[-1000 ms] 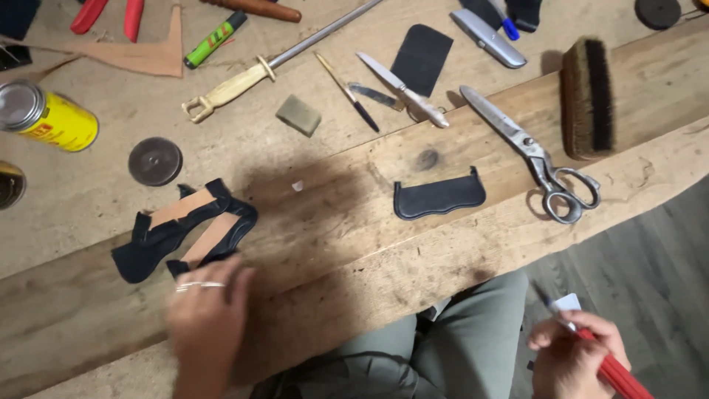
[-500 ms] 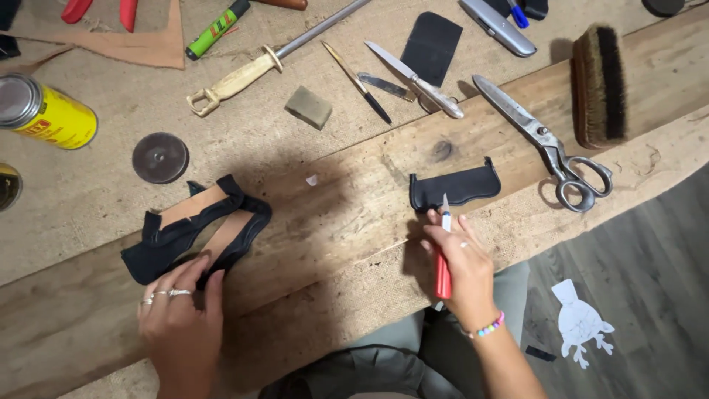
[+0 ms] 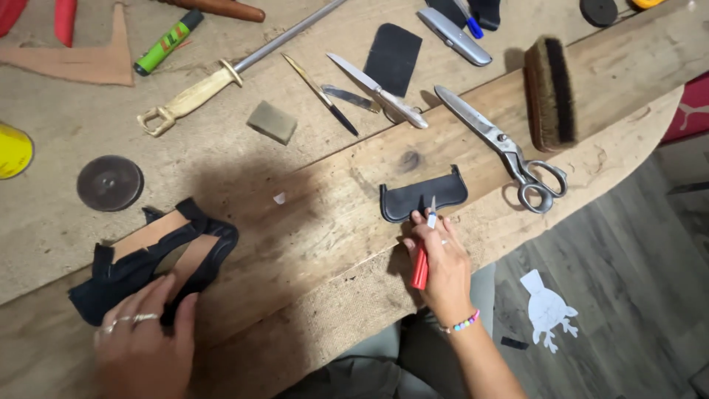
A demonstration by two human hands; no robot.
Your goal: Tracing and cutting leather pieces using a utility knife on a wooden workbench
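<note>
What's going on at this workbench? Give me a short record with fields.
Surface: wooden bench
Left hand: resting on black and tan leather piece
Right hand: holding red-handled knife, blade tip at small black leather piece
Nearby: scissors, brush, sharpening steel, grey block

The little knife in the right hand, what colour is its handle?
Red handle, seen in the head view.

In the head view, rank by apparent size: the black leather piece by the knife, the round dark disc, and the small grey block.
1. Curved black leather piece
2. Round dark disc
3. Small grey rectangular block
</note>
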